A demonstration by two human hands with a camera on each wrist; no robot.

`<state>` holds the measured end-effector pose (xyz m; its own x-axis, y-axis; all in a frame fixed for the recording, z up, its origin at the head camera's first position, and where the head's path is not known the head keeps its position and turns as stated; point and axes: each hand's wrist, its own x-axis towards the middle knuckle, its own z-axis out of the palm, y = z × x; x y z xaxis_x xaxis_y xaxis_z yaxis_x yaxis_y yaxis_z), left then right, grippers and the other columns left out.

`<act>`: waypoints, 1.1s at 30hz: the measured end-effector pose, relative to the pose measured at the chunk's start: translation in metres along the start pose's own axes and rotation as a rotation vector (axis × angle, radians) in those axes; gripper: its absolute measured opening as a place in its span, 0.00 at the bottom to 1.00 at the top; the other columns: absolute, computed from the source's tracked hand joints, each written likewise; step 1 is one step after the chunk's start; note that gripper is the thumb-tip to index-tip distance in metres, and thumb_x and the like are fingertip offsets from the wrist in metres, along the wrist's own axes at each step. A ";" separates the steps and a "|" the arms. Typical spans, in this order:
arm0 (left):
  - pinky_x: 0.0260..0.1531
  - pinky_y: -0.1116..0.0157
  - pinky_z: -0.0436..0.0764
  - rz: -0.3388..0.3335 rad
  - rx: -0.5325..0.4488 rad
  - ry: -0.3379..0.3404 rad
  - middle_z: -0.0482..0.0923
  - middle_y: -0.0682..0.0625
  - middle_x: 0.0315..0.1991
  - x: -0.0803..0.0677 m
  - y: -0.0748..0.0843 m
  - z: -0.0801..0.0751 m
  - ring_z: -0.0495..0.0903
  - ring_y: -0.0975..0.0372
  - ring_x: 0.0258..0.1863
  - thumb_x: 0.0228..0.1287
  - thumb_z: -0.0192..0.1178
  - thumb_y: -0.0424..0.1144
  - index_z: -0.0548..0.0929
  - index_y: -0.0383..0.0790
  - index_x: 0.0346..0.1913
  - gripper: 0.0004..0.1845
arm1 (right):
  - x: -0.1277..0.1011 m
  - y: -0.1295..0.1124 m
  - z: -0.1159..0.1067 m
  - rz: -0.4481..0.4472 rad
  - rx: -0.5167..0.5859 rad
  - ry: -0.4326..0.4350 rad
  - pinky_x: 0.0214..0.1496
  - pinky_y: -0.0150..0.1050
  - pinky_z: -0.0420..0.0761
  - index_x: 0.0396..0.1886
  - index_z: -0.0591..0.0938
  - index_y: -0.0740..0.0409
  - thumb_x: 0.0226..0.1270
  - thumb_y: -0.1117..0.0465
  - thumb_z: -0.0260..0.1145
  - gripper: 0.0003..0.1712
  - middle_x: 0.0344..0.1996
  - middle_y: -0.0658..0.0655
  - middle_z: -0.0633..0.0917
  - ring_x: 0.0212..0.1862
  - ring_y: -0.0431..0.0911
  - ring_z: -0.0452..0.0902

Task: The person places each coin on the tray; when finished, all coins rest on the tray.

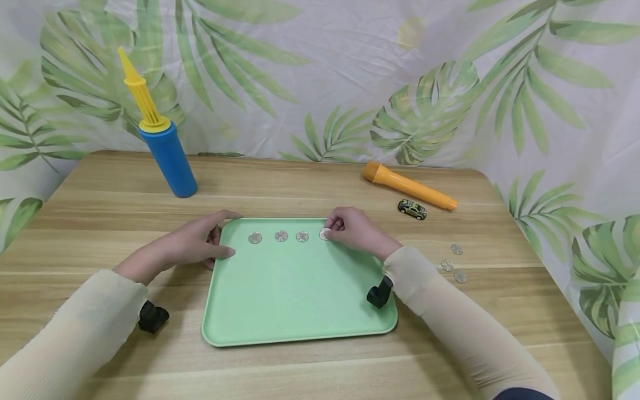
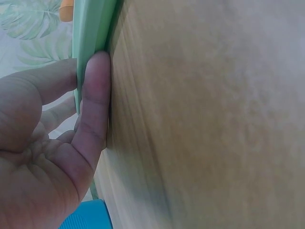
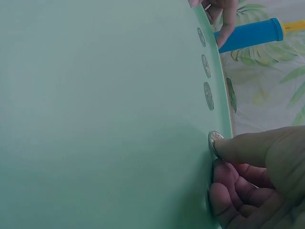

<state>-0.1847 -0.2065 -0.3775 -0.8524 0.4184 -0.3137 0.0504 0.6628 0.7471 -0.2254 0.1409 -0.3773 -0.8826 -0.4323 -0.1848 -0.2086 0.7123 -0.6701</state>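
Note:
A light green tray (image 1: 295,294) lies on the wooden table before me. My left hand (image 1: 197,241) grips its far left corner, thumb over the rim; the left wrist view shows a finger under the tray edge (image 2: 90,38). Along the tray's far side, three silver coins lie flat in a row: a left coin (image 1: 255,238), a middle coin (image 1: 281,236) and a right coin (image 1: 302,236). To their right, my right hand (image 1: 357,230) pinches another silver coin (image 3: 215,138) near the far rim. That coin looks tilted, its lower edge partly hidden by the fingers.
Right of the tray, three loose coins (image 1: 447,265) lie on the wooden table (image 1: 320,369). Beyond them are a small toy car (image 1: 412,209) and an orange toy microphone (image 1: 410,186). A blue and yellow hand pump (image 1: 172,161) stands at the back left, before a leaf-patterned cloth (image 1: 345,61).

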 end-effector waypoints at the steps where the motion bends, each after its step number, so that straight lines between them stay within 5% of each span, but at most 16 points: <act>1: 0.28 0.64 0.88 0.002 0.002 0.001 0.71 0.43 0.35 0.000 0.000 0.000 0.77 0.57 0.30 0.70 0.68 0.33 0.57 0.37 0.81 0.42 | 0.000 -0.001 0.001 0.006 -0.007 0.000 0.40 0.29 0.75 0.44 0.85 0.62 0.71 0.62 0.72 0.09 0.37 0.55 0.84 0.38 0.43 0.74; 16: 0.28 0.64 0.88 0.002 -0.004 0.002 0.71 0.43 0.35 -0.002 0.002 0.000 0.77 0.57 0.30 0.71 0.67 0.32 0.57 0.36 0.81 0.42 | 0.002 -0.004 0.006 0.037 -0.042 0.003 0.40 0.29 0.76 0.43 0.86 0.61 0.72 0.62 0.71 0.07 0.38 0.55 0.86 0.38 0.42 0.76; 33: 0.28 0.65 0.88 -0.011 0.005 0.007 0.71 0.43 0.35 0.000 -0.001 0.001 0.77 0.57 0.29 0.70 0.68 0.33 0.57 0.37 0.81 0.42 | -0.016 0.011 -0.006 -0.051 0.011 0.035 0.46 0.32 0.81 0.49 0.86 0.64 0.77 0.62 0.65 0.10 0.42 0.59 0.87 0.42 0.45 0.79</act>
<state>-0.1846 -0.2064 -0.3788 -0.8565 0.4064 -0.3181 0.0433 0.6707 0.7405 -0.2161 0.1587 -0.3774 -0.8850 -0.4484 -0.1253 -0.2493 0.6836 -0.6859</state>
